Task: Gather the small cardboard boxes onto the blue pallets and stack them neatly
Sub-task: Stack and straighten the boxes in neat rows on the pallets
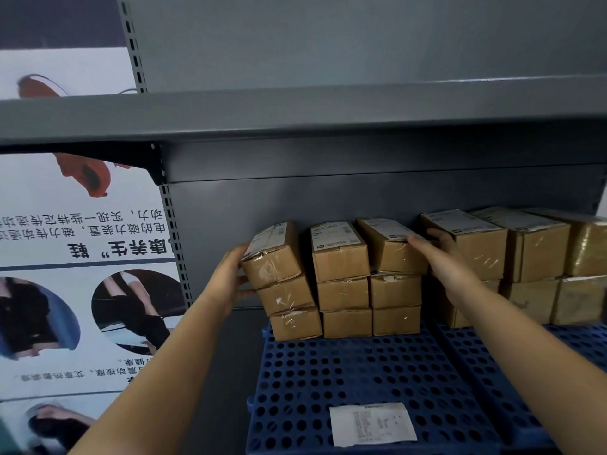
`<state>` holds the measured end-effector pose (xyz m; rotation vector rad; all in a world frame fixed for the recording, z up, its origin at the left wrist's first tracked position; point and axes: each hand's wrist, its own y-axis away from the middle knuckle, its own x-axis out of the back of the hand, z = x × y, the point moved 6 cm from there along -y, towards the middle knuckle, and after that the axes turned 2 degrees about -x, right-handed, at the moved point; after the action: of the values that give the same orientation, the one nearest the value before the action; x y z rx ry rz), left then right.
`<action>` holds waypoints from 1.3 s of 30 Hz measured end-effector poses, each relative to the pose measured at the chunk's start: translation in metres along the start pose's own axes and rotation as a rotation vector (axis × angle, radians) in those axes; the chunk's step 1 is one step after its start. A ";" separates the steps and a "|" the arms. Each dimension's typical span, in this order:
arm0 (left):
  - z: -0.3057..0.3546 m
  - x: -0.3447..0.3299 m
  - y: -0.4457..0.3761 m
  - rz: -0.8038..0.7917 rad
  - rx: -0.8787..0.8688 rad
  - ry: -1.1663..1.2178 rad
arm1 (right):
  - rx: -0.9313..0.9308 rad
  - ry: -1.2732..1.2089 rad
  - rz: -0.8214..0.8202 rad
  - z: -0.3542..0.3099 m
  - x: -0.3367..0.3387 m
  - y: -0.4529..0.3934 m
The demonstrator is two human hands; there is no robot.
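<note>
Blurred print on a paper slip point(372, 424) lying on the blue pallet point(361, 372) is unreadable, while the cardboard boxes point(341, 280) are flanked by the left hand point(230, 274), fingers hidden, and the right hand point(440, 254), fingers extended flat.

Grey metal shelving point(328, 113) (dimly lit) beside a wall poster point(75, 290).

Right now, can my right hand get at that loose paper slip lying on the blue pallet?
Probably yes. The right hand rests up at the top right box, and the paper slip lies uncovered on the blue pallet with nothing between.
</note>
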<state>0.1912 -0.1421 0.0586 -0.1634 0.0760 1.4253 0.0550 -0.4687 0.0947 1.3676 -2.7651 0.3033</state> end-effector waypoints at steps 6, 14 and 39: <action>-0.004 0.006 0.000 -0.012 0.031 0.035 | 0.032 0.031 -0.009 -0.003 -0.002 0.002; -0.007 0.008 -0.002 -0.014 0.059 0.096 | 0.316 0.322 0.061 -0.033 -0.006 0.021; -0.014 0.010 0.006 -0.057 0.055 0.071 | 0.447 0.374 -0.450 -0.025 -0.132 0.103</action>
<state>0.1876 -0.1334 0.0423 -0.1700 0.1673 1.3594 0.0527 -0.2999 0.0874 1.7491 -2.0887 1.0653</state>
